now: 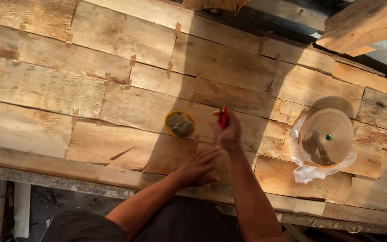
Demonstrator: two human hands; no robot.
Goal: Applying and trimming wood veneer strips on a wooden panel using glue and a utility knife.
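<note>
1. Resting flat, palm down, the left hand [198,166] is seen with fingers spread loosely on the rough pale wooden plank surface [113,94]; nothing is held in it.
2. Closed around a slim red pencil-like marker [223,117], the right hand [227,132] is set just beyond the left hand, further from the body. The marker is gripped upright between thumb and fingers, its upper end showing above the knuckles. Whether its lower tip touches the wood cannot be told.
3. A small round yellow-rimmed container with greyish contents [179,124] is placed just to the left of the right hand, near it but not touching, and beyond the left hand.
4. A large tan roll of flat tape or banding with a small green centre cap [327,136] is found well to the right of the right hand. It is laid on its side over a crumpled clear plastic bag [307,172], which spreads out below and left of the roll.
5. The plank surface is made of many short boards fitted edge to edge, with small wooden keys let in across the seams. Shadow is cast over the part under and about both hands; the boards far to the left of the hands are lit by sun.
6. A thick weathered wooden beam [363,24] is seen beyond the roll, far up and right of the hands.
</note>
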